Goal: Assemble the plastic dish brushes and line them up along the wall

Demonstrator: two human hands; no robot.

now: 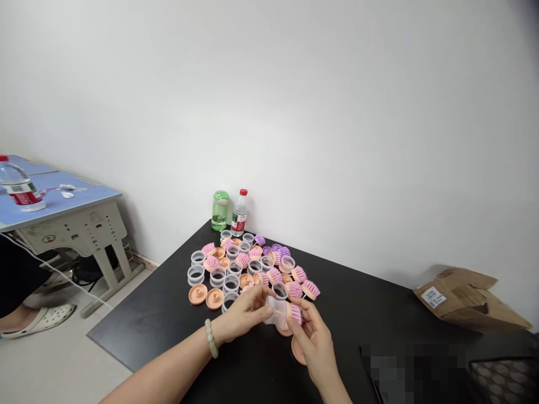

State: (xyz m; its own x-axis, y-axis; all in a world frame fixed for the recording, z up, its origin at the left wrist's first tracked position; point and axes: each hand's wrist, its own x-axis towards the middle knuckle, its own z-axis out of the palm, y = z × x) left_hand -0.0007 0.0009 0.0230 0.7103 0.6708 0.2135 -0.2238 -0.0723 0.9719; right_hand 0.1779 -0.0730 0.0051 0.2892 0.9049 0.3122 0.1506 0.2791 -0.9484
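One black table (168, 314) fills the foreground, with a clear cup (275, 312) held above it. Spread mostly beyond the cup and to its left: loose clear rings (196, 275), pink bristle heads (311, 289), peach discs (197, 294). Left hand (242, 313) is at the cup's left, right hand (314, 338) at its right. Cup is tipped on its side; a bristle piece (296, 314) sits at its right end, peach base toward the cup, pink bristles facing away. Step looks like fitting or parting these two, can't tell which. Either way, best done with both on one line, ends square, force even round the rim; a skewed angle could jam it, and a hard squeeze could bow what looks like thin plastic. Better to load the peach base than the bristles, which would probably bend. Grip: left hand nearly closed, thumb and fingers pinching the cup's left part. Right hand half curled, thumb on the near side, fingers round the bristle piece just right of the cup. Whether the base is seated in the cup or only against it, can't tell; fingers hide part of the join.
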